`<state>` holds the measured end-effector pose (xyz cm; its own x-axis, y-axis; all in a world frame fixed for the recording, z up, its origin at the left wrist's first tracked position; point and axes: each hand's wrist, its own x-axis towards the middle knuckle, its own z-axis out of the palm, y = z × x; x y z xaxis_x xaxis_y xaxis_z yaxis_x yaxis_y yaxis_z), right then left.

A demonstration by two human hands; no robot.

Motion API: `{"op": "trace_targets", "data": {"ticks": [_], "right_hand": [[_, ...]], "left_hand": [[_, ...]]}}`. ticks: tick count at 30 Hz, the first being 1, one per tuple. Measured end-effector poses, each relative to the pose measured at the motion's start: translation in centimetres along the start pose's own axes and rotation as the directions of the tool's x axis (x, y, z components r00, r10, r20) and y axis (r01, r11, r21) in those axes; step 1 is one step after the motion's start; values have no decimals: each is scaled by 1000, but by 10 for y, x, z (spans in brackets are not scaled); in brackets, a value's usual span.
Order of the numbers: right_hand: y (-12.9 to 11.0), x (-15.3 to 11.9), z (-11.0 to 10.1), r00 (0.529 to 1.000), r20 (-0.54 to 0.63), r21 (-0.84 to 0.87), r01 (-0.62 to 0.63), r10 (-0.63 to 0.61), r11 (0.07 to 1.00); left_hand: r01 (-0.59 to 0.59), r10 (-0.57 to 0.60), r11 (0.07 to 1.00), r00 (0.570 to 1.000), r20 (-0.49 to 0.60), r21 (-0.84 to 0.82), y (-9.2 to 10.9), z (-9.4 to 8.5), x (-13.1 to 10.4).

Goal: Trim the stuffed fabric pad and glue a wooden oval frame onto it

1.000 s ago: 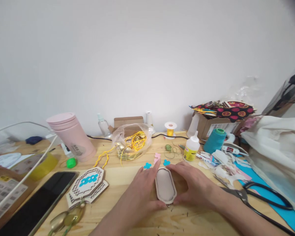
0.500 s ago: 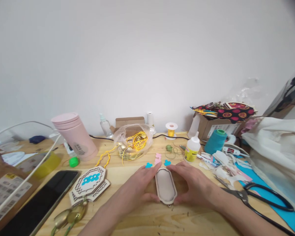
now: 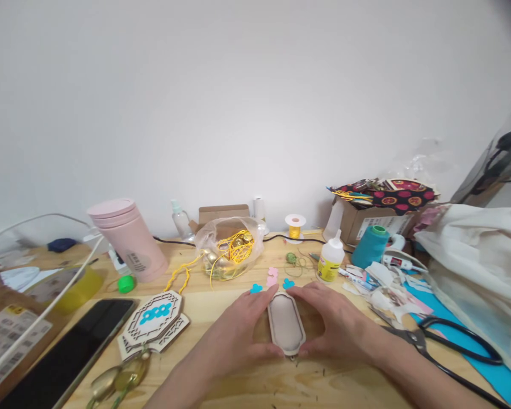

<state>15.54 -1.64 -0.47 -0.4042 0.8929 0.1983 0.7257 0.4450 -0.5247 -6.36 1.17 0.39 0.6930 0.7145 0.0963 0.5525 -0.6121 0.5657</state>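
Note:
A pale oblong wooden frame [image 3: 287, 322] with a scalloped edge and a small loop at its near end lies on the wooden table. My left hand [image 3: 246, 324] grips its left side, thumb at the near corner and fingers at the far corner. On the right side my right hand [image 3: 331, 321] holds it the same way. Just beyond the fingertips are pink paper shapes [image 3: 272, 276], with a blue cutout [image 3: 256, 288] to their left and another blue cutout [image 3: 288, 283] to their right.
Left: octagonal wooden pieces [image 3: 153, 318], a phone [image 3: 68, 352], a pink tumbler [image 3: 130, 238], gold bells [image 3: 119, 382]. Behind: a bag of yellow cord [image 3: 234, 250], a thread spool [image 3: 295, 227]. Right: a glue bottle [image 3: 330, 261], teal thread [image 3: 370, 247], black scissors [image 3: 417, 339], paper scraps.
The camera view has shifted slightly. Both hands stay around the wooden frame with almost the same hold.

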Motion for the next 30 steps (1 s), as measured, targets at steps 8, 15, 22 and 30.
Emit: {"op": "trace_targets", "data": {"ticks": [8, 15, 22, 30], "right_hand": [[2, 7, 3, 998, 63, -87, -16, 21, 996], [2, 3, 3, 1000, 25, -32, 3, -2, 999], [3, 0, 5, 1000, -12, 62, -4, 5, 998], [-2, 5, 12, 971, -158, 650, -33, 177, 759]], "left_hand": [[27, -27, 1000, 1000, 3, 9, 0, 5, 2], [28, -28, 999, 1000, -6, -36, 1, 5, 0], [20, -21, 998, 1000, -17, -57, 4, 4, 0], [-55, 29, 980, 991, -134, -190, 6, 10, 2]]}}
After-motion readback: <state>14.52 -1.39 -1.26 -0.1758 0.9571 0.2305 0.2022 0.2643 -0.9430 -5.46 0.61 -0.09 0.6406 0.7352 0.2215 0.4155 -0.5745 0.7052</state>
